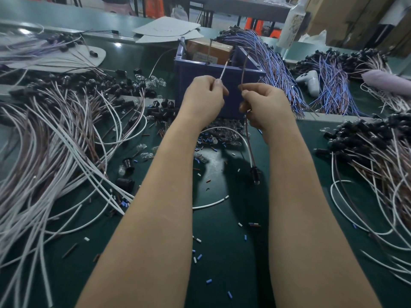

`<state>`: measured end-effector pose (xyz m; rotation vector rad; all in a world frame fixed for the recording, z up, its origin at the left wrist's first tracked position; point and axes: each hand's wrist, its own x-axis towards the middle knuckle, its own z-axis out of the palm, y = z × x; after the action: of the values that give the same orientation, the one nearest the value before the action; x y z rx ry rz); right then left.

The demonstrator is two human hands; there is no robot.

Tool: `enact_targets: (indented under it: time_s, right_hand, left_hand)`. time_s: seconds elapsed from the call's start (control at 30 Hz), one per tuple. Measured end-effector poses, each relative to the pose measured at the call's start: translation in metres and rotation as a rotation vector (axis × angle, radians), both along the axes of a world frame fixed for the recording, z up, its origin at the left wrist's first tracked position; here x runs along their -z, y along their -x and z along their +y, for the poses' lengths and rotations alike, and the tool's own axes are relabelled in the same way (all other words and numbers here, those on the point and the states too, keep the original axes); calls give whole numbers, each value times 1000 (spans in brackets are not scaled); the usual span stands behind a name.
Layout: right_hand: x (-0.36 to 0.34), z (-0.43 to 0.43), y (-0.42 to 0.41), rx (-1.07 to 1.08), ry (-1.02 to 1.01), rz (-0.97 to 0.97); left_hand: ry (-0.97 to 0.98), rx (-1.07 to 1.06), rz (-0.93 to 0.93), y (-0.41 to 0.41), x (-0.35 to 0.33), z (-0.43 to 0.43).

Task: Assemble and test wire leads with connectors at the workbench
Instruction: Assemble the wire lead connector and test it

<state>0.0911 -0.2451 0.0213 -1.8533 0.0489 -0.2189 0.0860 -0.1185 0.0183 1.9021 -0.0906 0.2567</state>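
Both hands are raised in front of a blue plastic box [213,85]. My left hand [203,96] pinches the end of a white wire [223,71] that points up toward the box. My right hand [265,105] pinches a brown wire [244,67] whose upper end also rises toward the box. Below my right hand the brown wire and a white wire run down to a black socket connector [255,174] hanging just above the green bench. Which metal contacts the wire ends touch inside the box is unclear.
A big pile of white and brown leads [55,134] covers the left of the green bench [222,252]. Blue and brown leads [278,70] lie right of the box, finished leads with black sockets [373,152] at far right. Small glass bulbs [222,138] and insulation scraps litter the middle.
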Motion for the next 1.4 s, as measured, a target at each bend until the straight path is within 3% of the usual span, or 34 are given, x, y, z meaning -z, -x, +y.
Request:
enact_targets:
  time_s: [0.33,1.07,1.2,1.4]
  right_hand:
    - [0,2,-1,-6,-4,2]
    - [0,1,0,-16,-4,1]
    - [1,2,0,-3,-51,-2]
    - [0,1,1,-101,-431,47]
  left_hand:
    - [191,-150,61,-7,5,8]
    - [184,-211,29,-9,5,12]
    - [77,-20,102,-1,-1,16]
    - [-54,288,210,10,-5,18]
